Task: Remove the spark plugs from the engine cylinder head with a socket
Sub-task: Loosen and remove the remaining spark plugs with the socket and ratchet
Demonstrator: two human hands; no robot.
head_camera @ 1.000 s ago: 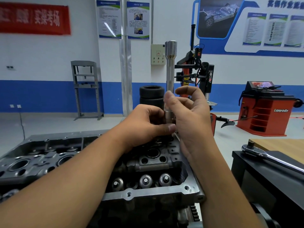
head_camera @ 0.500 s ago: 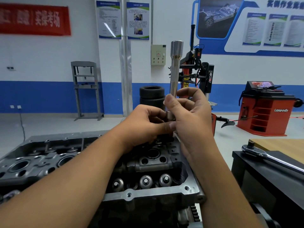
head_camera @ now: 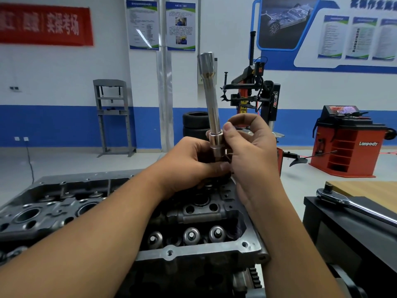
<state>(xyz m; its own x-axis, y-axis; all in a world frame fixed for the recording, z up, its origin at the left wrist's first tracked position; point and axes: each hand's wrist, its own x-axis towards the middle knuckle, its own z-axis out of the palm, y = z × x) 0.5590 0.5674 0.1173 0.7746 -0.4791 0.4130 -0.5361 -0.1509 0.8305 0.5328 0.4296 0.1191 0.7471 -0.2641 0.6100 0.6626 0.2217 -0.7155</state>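
A long chrome spark-plug socket point(head_camera: 211, 97) stands nearly upright above the far right part of the grey engine cylinder head point(head_camera: 193, 250), its top leaning slightly left. My left hand point(head_camera: 189, 162) grips its lower end from the left. My right hand point(head_camera: 251, 151) pinches the socket's thick lower collar with thumb and fingers from the right. Whatever sits below the collar is hidden between my fingers, so no spark plug shows. Round plug wells and valve springs lie open in the head below my forearms.
A ratchet wrench point(head_camera: 352, 205) lies on the black cart point(head_camera: 343, 233) at the right, next to a wooden tabletop point(head_camera: 365, 188). Farther back stand a red wheel balancer point(head_camera: 345, 143), a tyre changer point(head_camera: 255, 97), stacked tyres point(head_camera: 194, 123) and a grey press frame point(head_camera: 111, 115).
The socket's top has swung from leaning right to leaning slightly left, and more of its lower collar shows above my fingers. Both hands stay around its lower end.
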